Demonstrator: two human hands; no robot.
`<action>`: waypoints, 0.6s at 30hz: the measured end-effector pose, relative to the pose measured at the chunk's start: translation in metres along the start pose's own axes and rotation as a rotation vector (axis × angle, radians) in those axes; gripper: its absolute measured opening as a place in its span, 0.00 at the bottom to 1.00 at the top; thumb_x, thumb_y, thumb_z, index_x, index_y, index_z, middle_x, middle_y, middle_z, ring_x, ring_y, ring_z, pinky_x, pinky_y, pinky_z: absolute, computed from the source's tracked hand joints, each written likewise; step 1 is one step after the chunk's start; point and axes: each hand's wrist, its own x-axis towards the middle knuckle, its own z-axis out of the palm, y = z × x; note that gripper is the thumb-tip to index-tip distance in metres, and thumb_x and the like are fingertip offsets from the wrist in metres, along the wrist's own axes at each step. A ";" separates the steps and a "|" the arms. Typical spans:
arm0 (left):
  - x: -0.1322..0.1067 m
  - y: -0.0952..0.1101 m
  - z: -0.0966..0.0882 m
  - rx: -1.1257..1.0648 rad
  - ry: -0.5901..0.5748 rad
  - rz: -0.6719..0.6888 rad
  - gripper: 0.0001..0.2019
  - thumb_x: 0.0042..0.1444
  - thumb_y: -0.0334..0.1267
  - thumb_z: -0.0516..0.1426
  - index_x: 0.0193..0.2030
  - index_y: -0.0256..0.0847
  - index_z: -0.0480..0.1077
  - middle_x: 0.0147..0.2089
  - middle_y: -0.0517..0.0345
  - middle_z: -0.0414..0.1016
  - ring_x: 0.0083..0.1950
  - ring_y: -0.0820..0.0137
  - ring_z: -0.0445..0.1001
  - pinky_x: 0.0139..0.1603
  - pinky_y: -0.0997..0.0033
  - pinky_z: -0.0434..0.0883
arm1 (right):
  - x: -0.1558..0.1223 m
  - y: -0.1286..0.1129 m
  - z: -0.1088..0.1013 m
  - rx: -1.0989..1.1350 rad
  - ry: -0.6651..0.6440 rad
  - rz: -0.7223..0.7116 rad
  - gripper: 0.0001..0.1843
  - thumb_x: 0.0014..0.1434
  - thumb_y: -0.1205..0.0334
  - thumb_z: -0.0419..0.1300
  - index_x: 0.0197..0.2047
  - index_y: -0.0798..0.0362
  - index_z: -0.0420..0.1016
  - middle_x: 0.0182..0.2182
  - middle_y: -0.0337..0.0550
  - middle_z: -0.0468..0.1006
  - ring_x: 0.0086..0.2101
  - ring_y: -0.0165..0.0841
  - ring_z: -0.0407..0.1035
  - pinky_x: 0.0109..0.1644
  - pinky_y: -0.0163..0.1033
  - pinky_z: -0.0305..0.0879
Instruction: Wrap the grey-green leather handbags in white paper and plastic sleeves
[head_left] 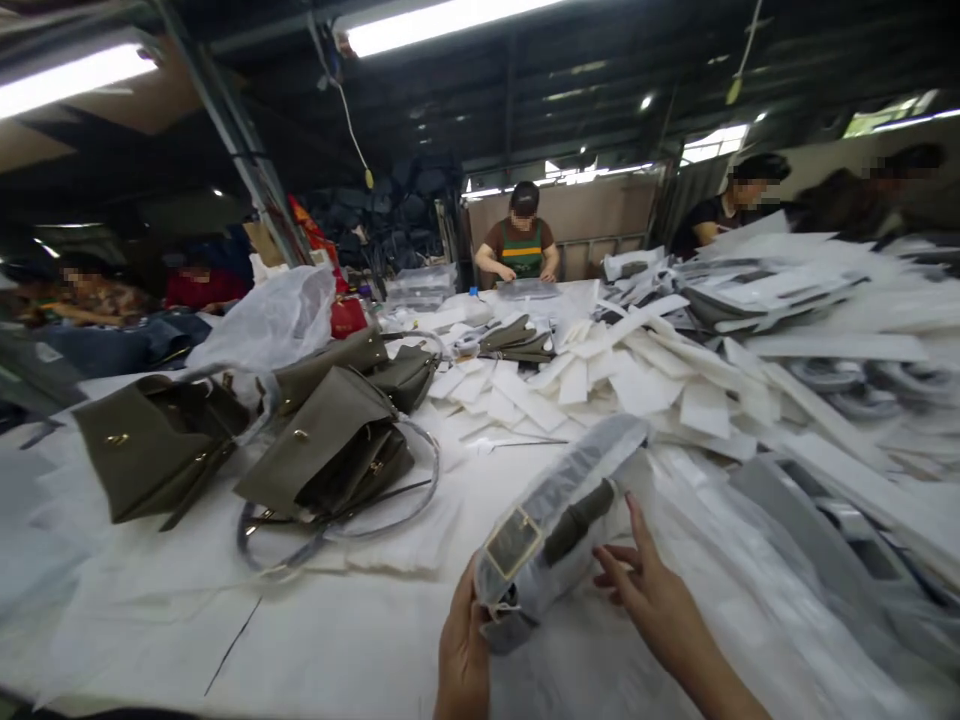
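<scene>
My left hand is closed on the lower end of a plastic-wrapped strap, held above the white table. Inside the clear, creased wrapping are olive-green and grey parts and a rectangle with a pale gold edge. At its right side is my right hand, fingers apart, the fingertips close to the plastic; I cannot tell whether they touch it. Left of my hands lie olive handbags with gold hardware, flaps raised. One bag's long handle, wrapped in plastic, loops on the table.
White padding strips are heaped ahead and to the right. Grey plastic-wrapped pieces lie at the right. A clear plastic bag and a red item stand at the back left. A co-worker works across the table; others sit at both sides.
</scene>
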 end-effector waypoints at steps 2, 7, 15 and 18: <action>-0.006 -0.003 0.010 -0.021 -0.068 0.000 0.33 0.65 0.61 0.47 0.68 0.42 0.60 0.69 0.47 0.62 0.70 0.53 0.59 0.71 0.52 0.57 | 0.008 0.001 0.000 0.012 -0.005 -0.002 0.52 0.59 0.38 0.55 0.75 0.47 0.30 0.49 0.50 0.79 0.39 0.41 0.79 0.41 0.44 0.78; -0.002 0.008 0.005 -0.004 -0.297 -0.055 0.29 0.67 0.58 0.44 0.64 0.42 0.66 0.66 0.46 0.66 0.66 0.54 0.65 0.66 0.52 0.66 | 0.017 0.010 -0.011 -0.071 -0.057 -0.054 0.48 0.56 0.43 0.57 0.73 0.51 0.46 0.58 0.54 0.73 0.48 0.46 0.76 0.53 0.48 0.74; 0.029 0.027 -0.017 0.021 -0.095 -0.136 0.26 0.66 0.58 0.49 0.61 0.44 0.70 0.63 0.47 0.70 0.63 0.56 0.68 0.60 0.54 0.71 | -0.008 0.031 -0.005 0.151 -0.131 0.032 0.43 0.60 0.41 0.55 0.72 0.49 0.48 0.65 0.53 0.63 0.47 0.43 0.76 0.51 0.48 0.74; 0.030 0.026 -0.002 -0.007 -0.203 -0.128 0.27 0.65 0.59 0.49 0.62 0.46 0.69 0.65 0.49 0.68 0.64 0.56 0.68 0.60 0.56 0.72 | -0.015 0.032 -0.001 0.157 -0.213 -0.012 0.42 0.60 0.45 0.58 0.72 0.49 0.50 0.65 0.53 0.63 0.48 0.42 0.76 0.52 0.48 0.74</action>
